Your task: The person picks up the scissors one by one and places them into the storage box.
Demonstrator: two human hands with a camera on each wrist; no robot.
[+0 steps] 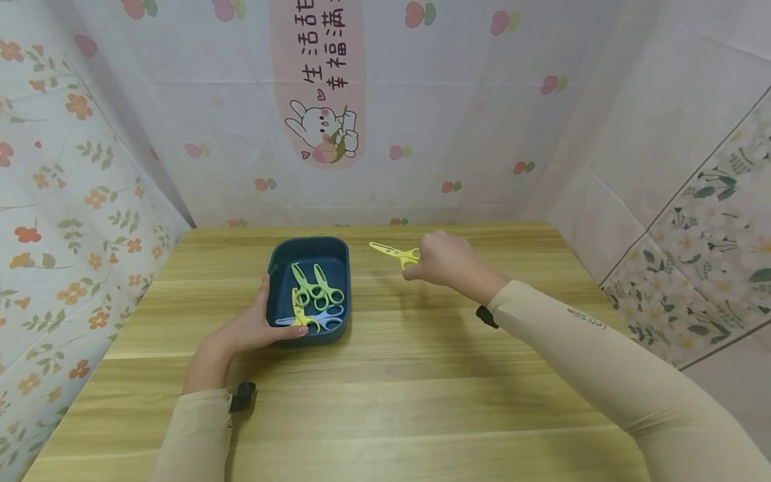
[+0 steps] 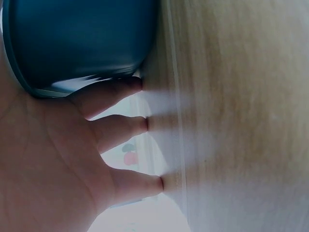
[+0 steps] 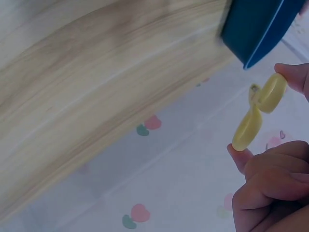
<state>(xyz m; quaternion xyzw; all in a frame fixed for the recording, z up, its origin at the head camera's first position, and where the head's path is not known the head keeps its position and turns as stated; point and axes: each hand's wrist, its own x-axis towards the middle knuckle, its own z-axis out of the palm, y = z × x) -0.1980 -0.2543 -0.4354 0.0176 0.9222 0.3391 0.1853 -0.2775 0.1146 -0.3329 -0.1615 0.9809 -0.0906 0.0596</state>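
A dark blue bin holds several children's scissors: green scissors, yellow scissors and blue scissors. My left hand grips the bin's near left corner. Its thumb lies over the front rim and its fingers spread down the outer left wall, with fingertips at the tabletop in the left wrist view. To the right of the bin, my right hand pinches another pair of yellow scissors by the handle loops, between thumb and finger. Those blades point left, above the table.
The wooden table reaches back to a patterned cloth. Floral cloths hang at the left and right sides. A dark band circles the left wrist, and another band the right.
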